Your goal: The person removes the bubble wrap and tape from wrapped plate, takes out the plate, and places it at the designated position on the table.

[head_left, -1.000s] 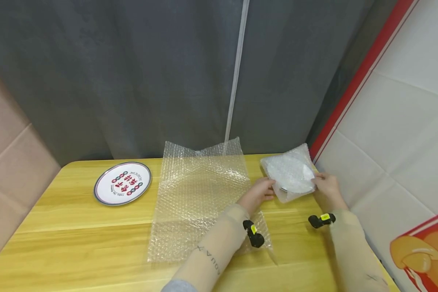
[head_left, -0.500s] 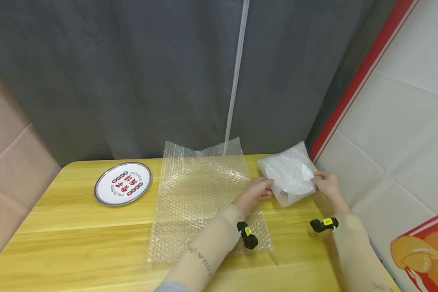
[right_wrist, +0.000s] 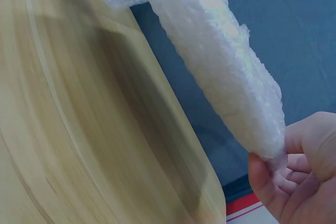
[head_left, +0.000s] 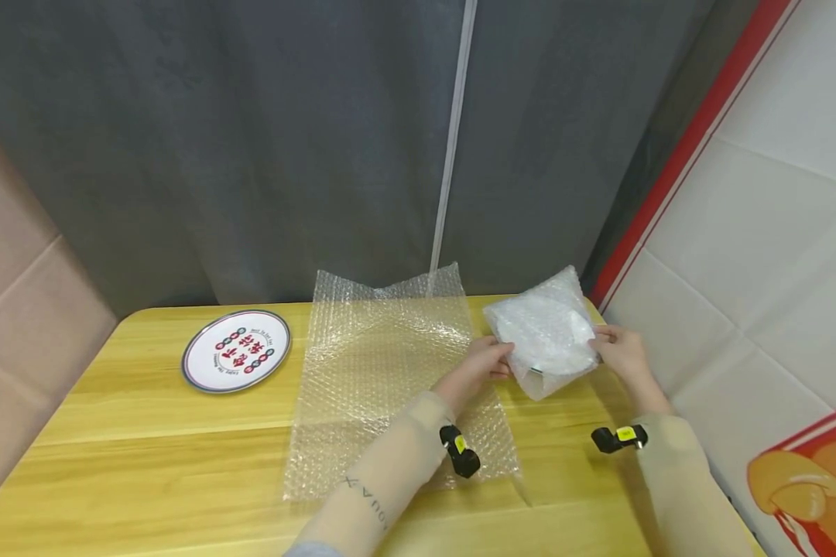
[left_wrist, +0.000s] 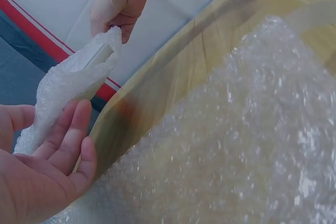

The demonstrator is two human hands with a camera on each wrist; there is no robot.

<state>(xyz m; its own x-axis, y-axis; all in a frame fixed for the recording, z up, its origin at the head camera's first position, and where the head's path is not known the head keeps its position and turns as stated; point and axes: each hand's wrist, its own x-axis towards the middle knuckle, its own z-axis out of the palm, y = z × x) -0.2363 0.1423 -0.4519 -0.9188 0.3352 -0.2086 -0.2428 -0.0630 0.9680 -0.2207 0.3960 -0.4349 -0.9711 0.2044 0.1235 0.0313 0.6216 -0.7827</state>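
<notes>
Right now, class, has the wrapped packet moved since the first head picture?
Yes: the wrapped packet has shifted left, away from the wall's red stripe.

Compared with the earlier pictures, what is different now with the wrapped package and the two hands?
The wrapped package has shifted slightly left, the left hand moving with it. The right hand moved little. Both hands still hold it; nothing was let go. The plate and bubble wrap sheet stayed put.

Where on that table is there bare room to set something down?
The wooden table is barest at near left, bordered by the white plate behind and the bubble wrap sheet to the right; a narrow strip separates them. It's crowded at far right, where the left hand and right hand hold the wrapped bundle.
</notes>
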